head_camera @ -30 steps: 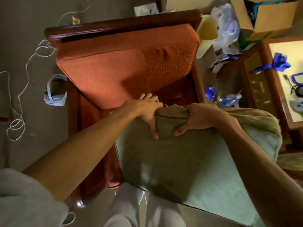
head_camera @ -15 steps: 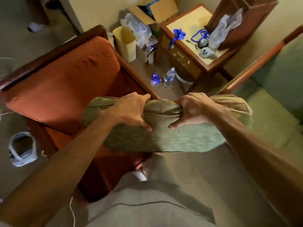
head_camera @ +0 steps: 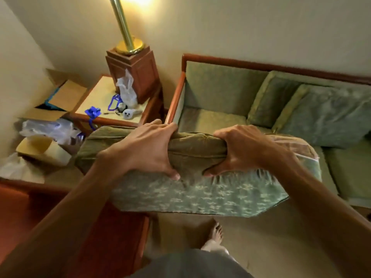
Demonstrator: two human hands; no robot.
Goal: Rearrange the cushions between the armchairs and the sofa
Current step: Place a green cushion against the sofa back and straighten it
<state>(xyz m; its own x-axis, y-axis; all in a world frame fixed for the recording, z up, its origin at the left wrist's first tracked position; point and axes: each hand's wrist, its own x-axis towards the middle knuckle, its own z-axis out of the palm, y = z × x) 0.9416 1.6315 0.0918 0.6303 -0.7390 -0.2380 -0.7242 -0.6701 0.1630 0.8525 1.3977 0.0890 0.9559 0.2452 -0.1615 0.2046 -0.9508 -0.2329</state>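
Cushion point(head_camera: 200, 193) of green floral fabric, gripped along its top edge by left hand point(head_camera: 148, 151) and right hand point(head_camera: 243, 151) with fingers curled tight, has swung from the orange armchair point(head_camera: 112, 233) to face the green sofa point(head_camera: 216, 119), seemingly ready for placing.

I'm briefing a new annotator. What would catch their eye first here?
The big green cushion fills the middle, gripped along its top edge by the left hand and the right hand. Behind it on the right is the green sofa; a brass lamp glows upper left.
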